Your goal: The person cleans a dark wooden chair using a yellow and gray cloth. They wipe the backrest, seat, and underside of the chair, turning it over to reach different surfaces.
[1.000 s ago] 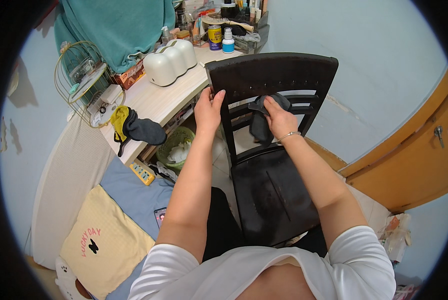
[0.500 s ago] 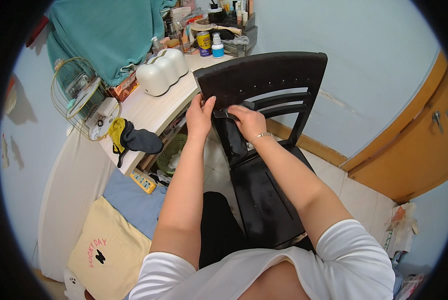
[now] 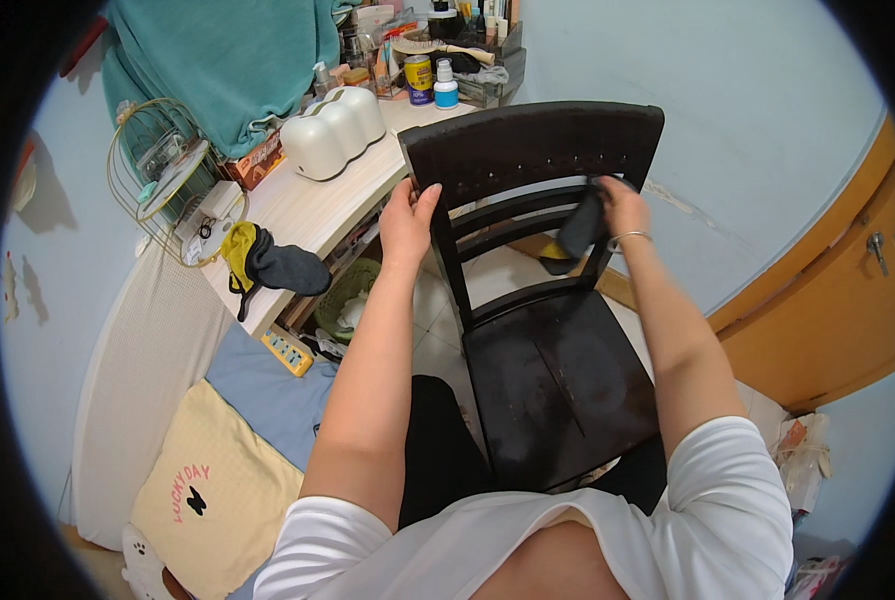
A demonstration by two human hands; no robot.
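A dark brown wooden chair [image 3: 531,142] with a slatted back stands before me, its seat toward my knees. My left hand [image 3: 406,222] is closed round the left edge of its backrest, with the thumb on the front. By the right post of the backrest, my right hand [image 3: 626,212] grips a dark grey sock [image 3: 581,226]. That sock hangs down over the slats and shows a yellow patch at its lower end. A similar grey sock with a yellow-green inside [image 3: 286,266] lies on the near corner of the desk, left of my left forearm.
The pale desk [image 3: 298,215] carries a white rounded box [image 3: 333,135], a gold wire rack [image 3: 168,185], bottles and a hairbrush. A green basket [image 3: 353,285] sits below it. Cushions [image 3: 223,485] lie at lower left. An orange door [image 3: 818,290] is at right.
My right hand has moved right across the backrest, from near its left post to its right post, with the sock. My left hand stays on the left edge.
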